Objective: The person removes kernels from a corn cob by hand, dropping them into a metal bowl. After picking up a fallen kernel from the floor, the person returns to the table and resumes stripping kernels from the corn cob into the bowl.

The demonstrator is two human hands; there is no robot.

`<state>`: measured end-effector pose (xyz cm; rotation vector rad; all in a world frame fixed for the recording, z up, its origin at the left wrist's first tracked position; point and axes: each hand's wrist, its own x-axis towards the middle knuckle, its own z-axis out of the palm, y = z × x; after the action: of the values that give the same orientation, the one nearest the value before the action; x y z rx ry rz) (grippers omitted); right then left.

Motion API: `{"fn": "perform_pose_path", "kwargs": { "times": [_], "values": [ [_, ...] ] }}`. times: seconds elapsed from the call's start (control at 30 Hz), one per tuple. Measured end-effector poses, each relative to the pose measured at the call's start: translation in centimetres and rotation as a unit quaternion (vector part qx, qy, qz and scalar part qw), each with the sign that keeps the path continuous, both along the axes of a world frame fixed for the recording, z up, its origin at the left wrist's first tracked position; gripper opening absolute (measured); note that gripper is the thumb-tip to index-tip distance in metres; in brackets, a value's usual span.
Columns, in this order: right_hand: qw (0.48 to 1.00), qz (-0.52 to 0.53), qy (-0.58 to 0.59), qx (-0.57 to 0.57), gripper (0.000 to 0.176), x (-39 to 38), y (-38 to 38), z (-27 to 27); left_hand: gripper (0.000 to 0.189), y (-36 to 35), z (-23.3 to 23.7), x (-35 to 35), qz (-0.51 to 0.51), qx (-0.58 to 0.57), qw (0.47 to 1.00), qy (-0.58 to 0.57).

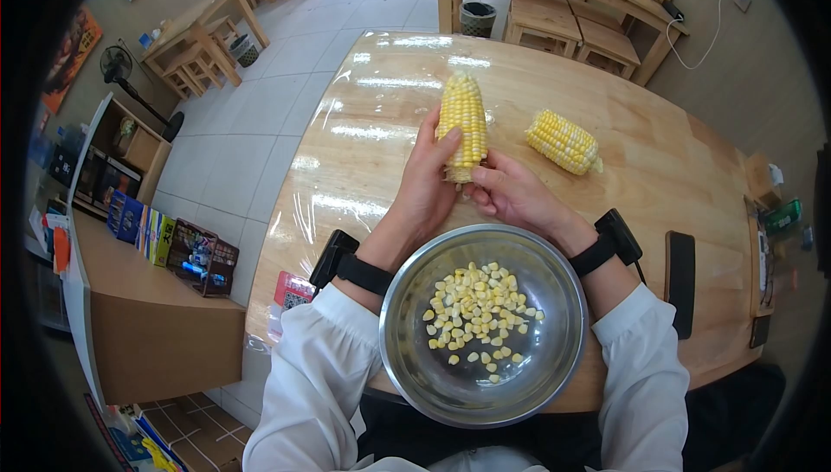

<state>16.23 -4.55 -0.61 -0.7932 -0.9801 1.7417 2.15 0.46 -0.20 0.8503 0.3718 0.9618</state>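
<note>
An ear of corn (463, 117) stands nearly upright between my two hands, past the far rim of a steel bowl. My left hand (430, 165) wraps its left side, thumb across the kernels. At the cob's lower end, my right hand (515, 191) is closed with thumb and fingertips against it; some kernels there are gone and the bare cob end shows. Loose yellow kernels (480, 308) lie in the steel bowl (396, 359), close to my body between my forearms. Another, shorter piece of corn (563, 141) rests on the table to the right of my hands.
The wooden table (372, 126) has a shiny clear cover. A black phone (680, 282) lies at right, near a tissue box (763, 179) and a green item (783, 216). A red card with a QR code (293, 295) is at left. A counter (164, 325) stands beyond the left edge.
</note>
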Motion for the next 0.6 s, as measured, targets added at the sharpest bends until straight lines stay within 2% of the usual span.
{"fn": "perform_pose_path", "kwargs": {
  "times": [0.03, 0.1, 0.2, 0.27, 0.5, 0.6],
  "values": [
    [1.000, 0.000, 0.000, 0.000, 0.023, 0.17, 0.07, -0.08, 0.051, 0.00, 0.08, -0.19, -0.018, -0.017, 0.999, -0.020],
    [0.996, 0.028, 0.083, -0.027, 0.024, 0.47, 0.21, -0.23, 0.052, 0.05, 0.07, -0.35, -0.035, -0.035, 0.998, -0.040],
    [0.995, 0.036, 0.090, -0.031, 0.026, 0.42, -0.02, 0.26, 0.056, 0.05, 0.00, -0.27, -0.035, -0.026, 0.999, -0.011],
    [0.997, 0.016, 0.064, -0.036, 0.026, 0.09, -0.10, 0.25, 0.057, -0.23, 0.17, 0.07, 0.001, -0.003, 1.000, 0.021],
    [1.000, 0.009, 0.006, 0.000, 0.025, 0.03, -0.07, -0.11, 0.051, -0.09, 0.14, -0.18, -0.016, -0.007, 1.000, -0.003],
    [0.999, 0.008, 0.042, -0.023, 0.022, -0.23, -0.07, 0.65, 0.049, -0.01, 0.52, -0.58, -0.065, -0.015, 0.997, -0.029]
  ]
}}
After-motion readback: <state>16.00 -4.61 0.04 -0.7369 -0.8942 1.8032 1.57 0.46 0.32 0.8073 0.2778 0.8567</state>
